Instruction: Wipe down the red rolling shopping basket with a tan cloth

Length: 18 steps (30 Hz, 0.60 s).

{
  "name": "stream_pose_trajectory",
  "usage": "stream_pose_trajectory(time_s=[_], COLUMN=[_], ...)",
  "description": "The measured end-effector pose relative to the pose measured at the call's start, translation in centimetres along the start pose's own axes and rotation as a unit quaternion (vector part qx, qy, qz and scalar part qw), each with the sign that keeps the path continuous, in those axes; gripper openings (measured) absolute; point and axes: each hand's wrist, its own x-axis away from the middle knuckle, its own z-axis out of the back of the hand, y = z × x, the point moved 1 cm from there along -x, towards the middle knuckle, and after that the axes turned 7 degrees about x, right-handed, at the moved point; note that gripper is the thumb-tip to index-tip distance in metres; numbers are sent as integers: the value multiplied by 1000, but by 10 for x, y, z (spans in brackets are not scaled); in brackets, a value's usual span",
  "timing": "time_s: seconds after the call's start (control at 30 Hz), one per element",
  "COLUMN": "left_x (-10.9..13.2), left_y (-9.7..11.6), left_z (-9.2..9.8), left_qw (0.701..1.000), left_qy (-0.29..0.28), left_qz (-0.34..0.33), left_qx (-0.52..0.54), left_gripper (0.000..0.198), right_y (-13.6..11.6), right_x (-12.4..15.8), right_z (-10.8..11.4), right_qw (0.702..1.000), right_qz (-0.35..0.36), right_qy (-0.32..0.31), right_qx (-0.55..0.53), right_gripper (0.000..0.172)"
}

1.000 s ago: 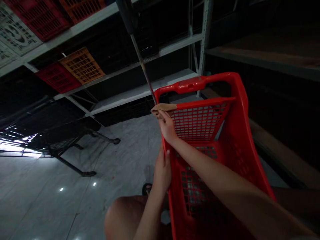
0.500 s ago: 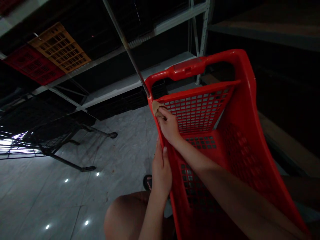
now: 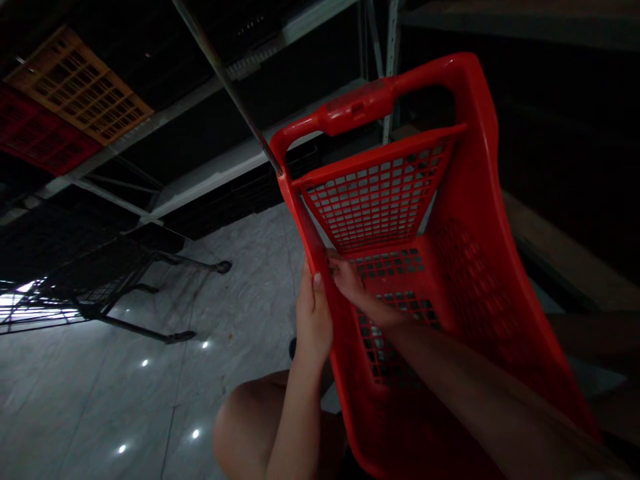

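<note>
A red plastic shopping cart (image 3: 445, 293) stands tilted across the middle and right of the view, its handle (image 3: 360, 110) at the top and a gridded flap (image 3: 380, 197) below that. My left hand (image 3: 315, 320) grips the cart's left rim from outside, thumb on top and fingers round the outer side. Inside the cart, my right hand (image 3: 347, 277) presses curled fingers against the same side wall, just below the flap's lower left corner. The tan cloth seen in this hand earlier is now almost wholly hidden by the fingers and the dim light.
A metal pole (image 3: 227, 83) rises from the cart's upper left corner. Behind are metal shelves (image 3: 215, 177) with a yellow crate (image 3: 83, 83) and a red crate (image 3: 40, 130). A dark wire trolley (image 3: 100, 280) on wheels stands at left on the grey tiled floor (image 3: 225, 360).
My right hand has slid down the inside of the cart's left wall, away from the upper corner. The left hand keeps its hold on the rim. The view has shifted slightly.
</note>
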Motion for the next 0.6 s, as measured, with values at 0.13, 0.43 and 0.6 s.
stream_pose_trajectory(time_s=[0.13, 0.43, 0.6], left_x=[-4, -5, -6], left_y=[1, -4, -7], left_z=[2, -2, -1], left_qw=[1000, 999, 998], left_qy=[1, 35, 33], left_qz=[-11, -16, -28], left_qx=[-22, -27, -38], left_gripper=[52, 55, 57], right_y=[-46, -13, 11], right_x=[-33, 57, 77], right_z=[-11, 4, 8], right_qw=[995, 998, 999], right_qz=[48, 41, -37], right_qy=[68, 49, 23], right_qx=[-52, -14, 1], right_gripper=[39, 51, 41])
